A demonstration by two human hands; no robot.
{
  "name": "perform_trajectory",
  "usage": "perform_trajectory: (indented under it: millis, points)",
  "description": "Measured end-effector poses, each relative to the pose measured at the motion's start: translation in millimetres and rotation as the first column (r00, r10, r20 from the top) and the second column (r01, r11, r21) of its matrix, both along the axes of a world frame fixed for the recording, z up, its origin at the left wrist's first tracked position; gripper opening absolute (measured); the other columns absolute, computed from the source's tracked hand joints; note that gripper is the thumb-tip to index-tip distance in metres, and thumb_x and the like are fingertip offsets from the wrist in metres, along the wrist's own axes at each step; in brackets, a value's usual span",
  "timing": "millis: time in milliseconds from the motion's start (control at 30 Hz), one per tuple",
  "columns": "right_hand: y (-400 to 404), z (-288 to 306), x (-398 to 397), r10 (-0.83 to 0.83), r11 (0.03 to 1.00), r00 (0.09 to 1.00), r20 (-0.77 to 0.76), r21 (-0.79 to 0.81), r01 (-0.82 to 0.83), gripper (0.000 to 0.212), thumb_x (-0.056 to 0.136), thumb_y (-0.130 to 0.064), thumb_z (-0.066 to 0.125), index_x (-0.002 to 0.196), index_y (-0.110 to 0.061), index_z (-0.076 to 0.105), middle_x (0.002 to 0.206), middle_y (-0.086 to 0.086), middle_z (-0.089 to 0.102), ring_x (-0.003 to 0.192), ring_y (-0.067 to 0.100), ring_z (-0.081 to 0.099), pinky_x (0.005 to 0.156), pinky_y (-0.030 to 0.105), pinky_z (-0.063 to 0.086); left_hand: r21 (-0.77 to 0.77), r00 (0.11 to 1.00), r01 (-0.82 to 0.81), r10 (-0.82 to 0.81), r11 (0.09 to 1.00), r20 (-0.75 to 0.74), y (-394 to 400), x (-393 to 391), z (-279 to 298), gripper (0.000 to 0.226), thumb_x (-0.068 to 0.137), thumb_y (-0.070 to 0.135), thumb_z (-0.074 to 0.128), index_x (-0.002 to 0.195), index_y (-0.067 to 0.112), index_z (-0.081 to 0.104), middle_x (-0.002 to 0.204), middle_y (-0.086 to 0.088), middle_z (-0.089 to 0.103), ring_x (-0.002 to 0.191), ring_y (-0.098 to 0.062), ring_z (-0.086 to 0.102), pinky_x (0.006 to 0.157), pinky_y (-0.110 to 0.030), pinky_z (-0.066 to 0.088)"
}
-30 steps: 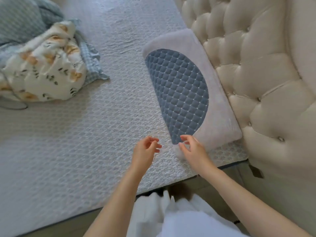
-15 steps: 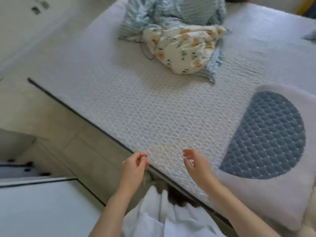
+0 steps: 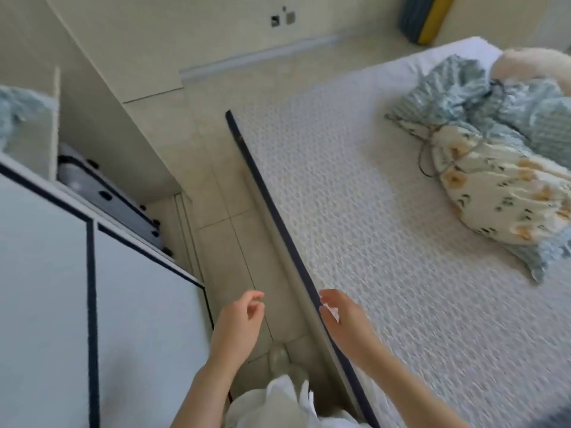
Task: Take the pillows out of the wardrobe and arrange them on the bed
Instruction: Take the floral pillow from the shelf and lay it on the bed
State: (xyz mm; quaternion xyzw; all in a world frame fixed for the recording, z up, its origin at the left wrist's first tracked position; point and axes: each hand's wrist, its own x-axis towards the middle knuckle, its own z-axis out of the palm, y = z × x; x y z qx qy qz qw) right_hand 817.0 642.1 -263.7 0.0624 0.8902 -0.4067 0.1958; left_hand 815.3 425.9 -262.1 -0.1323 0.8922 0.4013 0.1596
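Left hand [image 3: 238, 322]: we hold nothing, fingers loosely curled.
Right hand [image 3: 344, 319]: relaxed, holding nothing, over bed [image 3: 355, 196] edge.
Wardrobe [image 3: 46, 273]: left of left hand.

The wardrobe [image 3: 92, 304] ran off the left and bottom edges, and a blue-grey bundle [image 3: 12, 115] on its shelf was cut by the left edge and too blurred to name. On the bed [image 3: 355, 211], the crumpled bedding [image 3: 494, 168] ran past the right edge, with a pale fluffy thing [image 3: 531, 61] behind it partly hidden. Both forearms left the frame at the bottom, and a dark patch [image 3: 553, 415] in the lower right corner could not be identified.
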Motion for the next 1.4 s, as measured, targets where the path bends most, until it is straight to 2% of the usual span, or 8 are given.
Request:
perform_trajectory:
  millis: [300,400,567,900,1033,1133,1267,1400]
  points:
    - [-105.3,14.1,-127.8,0.223,0.974,0.972,-0.074,-0.027,-0.225,0.035,0.098,-0.023,0.047,0.133,-0.02,0.05,0.126,-0.006,0.056,0.11,0.007,0.054,0.088,0.018,0.043,-0.012,0.977,-0.189,0.187,0.982,-0.102,-78.5,-70.5,9.7,0.026,0.097,0.026,0.056,0.122,0.026,0.061,0.105,0.013,0.065,0.097,-0.003,0.06,0.077,-0.009,0.043]
    - [-133.5,12.0,-163.4,0.295,0.953,0.952,-0.086,-0.047,-0.3,0.034,0.098,-0.024,0.048,0.132,-0.022,0.05,0.126,-0.008,0.056,0.107,0.002,0.051,0.085,0.011,0.038,-0.046,0.955,-0.277,0.27,0.96,-0.121,-101.5,-88.0,9.4,0.027,0.095,0.027,0.058,0.122,0.026,0.061,0.11,0.011,0.067,0.103,-0.005,0.062,0.082,-0.012,0.044]
    - [-188.3,13.0,-238.1,0.458,0.884,0.882,-0.112,-0.048,-0.466,0.032,0.098,-0.025,0.049,0.13,-0.022,0.051,0.122,-0.013,0.053,0.105,0.0,0.052,0.087,0.013,0.041,-0.07,0.89,-0.438,0.422,0.896,-0.17,-138.8,-137.4,14.5,0.029,0.095,0.024,0.059,0.123,0.021,0.062,0.112,0.009,0.067,0.103,-0.005,0.06,0.084,-0.012,0.043]
    - [-281.5,46.7,-398.4,0.761,0.632,0.61,-0.222,0.04,-0.774,0.036,0.098,-0.029,0.05,0.133,-0.022,0.048,0.128,-0.007,0.054,0.114,0.006,0.052,0.091,0.015,0.039,-0.063,0.702,-0.697,0.66,0.715,-0.269,-197.2,-264.4,38.5,0.028,0.094,0.015,0.059,0.121,0.016,0.063,0.107,0.0,0.065,0.105,-0.016,0.059,0.093,-0.033,0.051]
    - [-326.1,59.6,-442.9,0.852,0.489,0.45,-0.269,0.102,-0.866,0.038,0.098,-0.028,0.048,0.136,-0.018,0.047,0.132,-0.002,0.053,0.116,0.012,0.053,0.092,0.014,0.038,-0.086,0.591,-0.796,0.74,0.599,-0.321,-221.7,-298.1,49.1,0.027,0.093,0.017,0.06,0.121,0.019,0.062,0.107,0.004,0.058,0.102,-0.009,0.051,0.086,-0.02,0.043]
    - [-366.1,69.0,-471.9,0.882,0.413,0.361,-0.302,0.129,-0.902,0.04,0.099,-0.027,0.048,0.137,-0.017,0.045,0.135,0.001,0.052,0.119,0.016,0.052,0.095,0.018,0.039,-0.091,0.462,-0.882,0.81,0.463,-0.361,-250.5,-319.8,55.1,0.026,0.094,0.02,0.059,0.12,0.02,0.064,0.109,-0.002,0.062,0.093,-0.012,0.054,0.077,-0.021,0.042]
    - [-429.0,79.8,-505.3,0.887,0.347,0.26,-0.383,0.179,-0.92,0.04,0.098,-0.025,0.049,0.136,-0.015,0.046,0.132,0.004,0.053,0.121,0.022,0.05,0.101,0.032,0.043,-0.07,0.316,-0.945,0.839,0.319,-0.444,-294.2,-348.7,67.4,0.031,0.093,0.017,0.06,0.124,0.016,0.061,0.11,-0.004,0.06,0.115,-0.022,0.052,0.085,-0.029,0.045]
    - [-501.6,91.7,-525.8,0.877,0.262,0.12,-0.464,0.254,-0.931,0.041,0.095,-0.021,0.052,0.135,-0.012,0.048,0.13,0.008,0.054,0.12,0.027,0.05,0.1,0.036,0.043,-0.235,0.314,-0.948,0.751,0.215,-0.581,-340.3,-369.4,72.1,0.043,0.089,0.011,0.065,0.131,0.01,0.056,0.136,-0.01,0.058,0.137,-0.032,0.038,0.109,-0.051,0.038]
